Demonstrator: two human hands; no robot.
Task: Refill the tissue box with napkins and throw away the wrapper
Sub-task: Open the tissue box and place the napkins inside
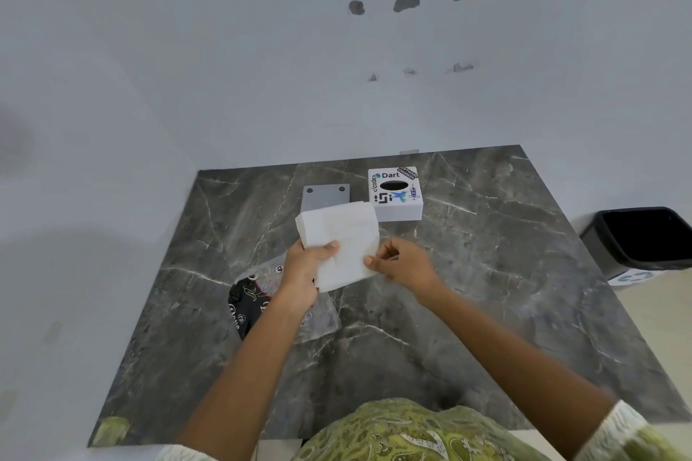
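Note:
A thick stack of white napkins (pixel 342 236) is held above the middle of the marble table (pixel 505 273). My left hand (pixel 305 266) grips its left lower edge, thumb on top. My right hand (pixel 404 264) pinches its right edge. Behind the stack stands the white tissue box cover (pixel 395 195) with stickers and a dark oval slot on top. Beside it on the left lies a flat grey base plate (pixel 325 195) with two holes, partly hidden by the napkins. The clear and black plastic wrapper (pixel 258 296) lies on the table under my left wrist.
A black waste bin (pixel 644 239) stands on the floor off the table's right side. The table's far edge meets a pale wall (pixel 262 67).

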